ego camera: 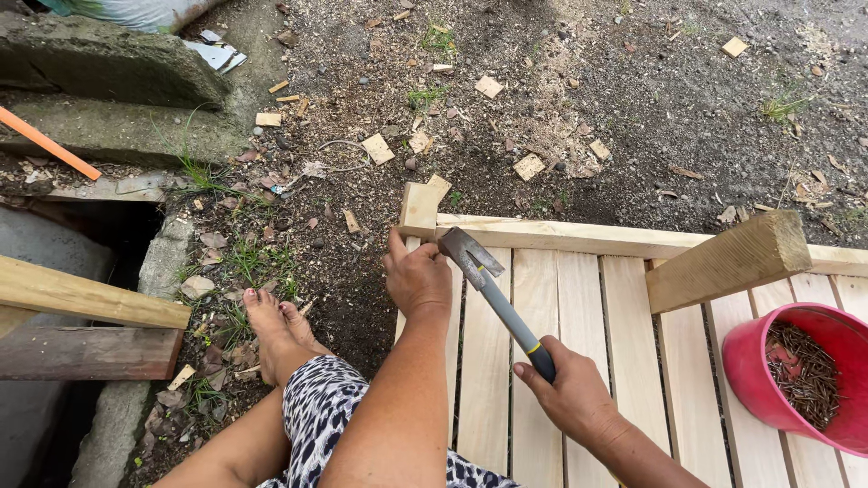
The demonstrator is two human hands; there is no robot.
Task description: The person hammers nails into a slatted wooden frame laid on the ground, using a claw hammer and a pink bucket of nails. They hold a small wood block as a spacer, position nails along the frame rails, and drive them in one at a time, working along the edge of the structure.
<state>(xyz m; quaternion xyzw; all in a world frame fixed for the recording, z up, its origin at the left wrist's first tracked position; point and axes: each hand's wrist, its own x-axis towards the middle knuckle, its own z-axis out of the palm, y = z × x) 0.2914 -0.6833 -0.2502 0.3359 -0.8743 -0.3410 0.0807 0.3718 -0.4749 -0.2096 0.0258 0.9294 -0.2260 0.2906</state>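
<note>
**Slatted wooden panel with hammer, at ground level**

- Right hand (568, 390): fingers wrapped tight around the black grip of a grey-handled steel claw hammer (495, 294). The hammer slants up and to the left, its head just beside the left hand at the panel's top left corner.
- Left hand (418, 276): resting palm-down on the leftmost slat, fingers bunched together at the panel edge and the index finger raised towards the corner. Whether a nail is pinched there cannot be told.
- Pale, unpainted slatted wooden panel (579, 307): lies flat on the ground; parallel boards run towards the viewer, capped by a cross rail along the far edge. A short square wooden post (419, 206) stands at the top left corner, just above the left hand.
- Thick rough-sawn timber block (728, 261): lies across the slats at an angle, right of the hammer.
- Round red plastic bowl (755, 380): sits on the slats at the right edge, filled with dark nails (803, 370).
- Bare foot (276, 330): on soil and grass, left of the panel.
- Dark soil (579, 108): strewn with small wood offcuts and sawdust.
</note>
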